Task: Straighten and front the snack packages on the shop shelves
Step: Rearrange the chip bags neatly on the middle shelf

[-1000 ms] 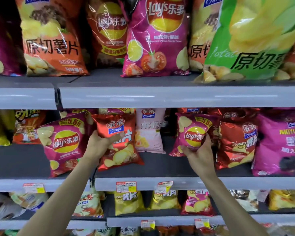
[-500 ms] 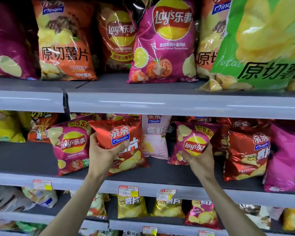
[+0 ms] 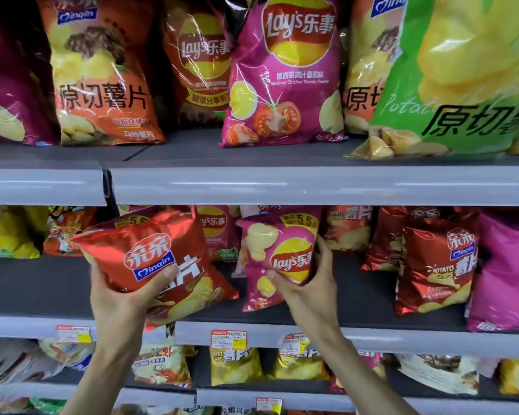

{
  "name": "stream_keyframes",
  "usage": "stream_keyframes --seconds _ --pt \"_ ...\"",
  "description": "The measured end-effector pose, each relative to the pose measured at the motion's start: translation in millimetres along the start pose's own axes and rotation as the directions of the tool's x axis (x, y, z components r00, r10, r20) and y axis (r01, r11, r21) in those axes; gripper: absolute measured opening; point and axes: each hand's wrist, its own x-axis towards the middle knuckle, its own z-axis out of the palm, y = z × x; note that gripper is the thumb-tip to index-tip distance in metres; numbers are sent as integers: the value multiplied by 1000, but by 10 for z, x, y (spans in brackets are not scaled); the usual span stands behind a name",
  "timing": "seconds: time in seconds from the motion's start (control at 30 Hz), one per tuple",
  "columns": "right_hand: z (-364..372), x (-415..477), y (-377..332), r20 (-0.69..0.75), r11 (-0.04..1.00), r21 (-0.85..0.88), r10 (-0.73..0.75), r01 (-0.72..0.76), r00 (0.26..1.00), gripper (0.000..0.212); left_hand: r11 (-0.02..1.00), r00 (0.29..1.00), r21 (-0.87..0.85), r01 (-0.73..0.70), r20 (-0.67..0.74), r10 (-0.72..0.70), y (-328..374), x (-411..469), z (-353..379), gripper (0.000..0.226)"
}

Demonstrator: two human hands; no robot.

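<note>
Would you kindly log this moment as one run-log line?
left hand grips red Qinqin bag | right hand grips pink Lay's bag | stage: fronting middle shelf

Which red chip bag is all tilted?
The red bag gripped by the left hand: it is tilted. The other red bags, on the right, stand upright on the middle shelf, untouched.

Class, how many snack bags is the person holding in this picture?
2: a red bag in the left hand, a pink bag in the right hand, both at the middle shelf.
</note>
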Motion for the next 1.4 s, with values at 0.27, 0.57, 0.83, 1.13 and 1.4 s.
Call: stream_keyframes --seconds 0.27,0.57,0.83,1.13,1.4 --pt "1127 -169 91 57 998 -51 -17 20 998 104 1000 999 -28 -12 -31 11 218 116 -703 78" --pt "1798 -87 130 -178 940 -339 -101 35 979 97 993 994 -31 113 4 -113 152 219 -1042 100" --pt "1908 -250 118 -133 978 -203 -72 44 988 75 980 978 -29 196 84 -193 29 251 -1057 100" --pt "1545 -1043 -230 322 999 21 -53 49 945 60 973 947 -31 231 235 -217 77 291 -824 83" --pt "1177 -1244 -339 84 993 -65 101 -96 991 81 964 832 0 264 506 -228 -6 39 -175 81"
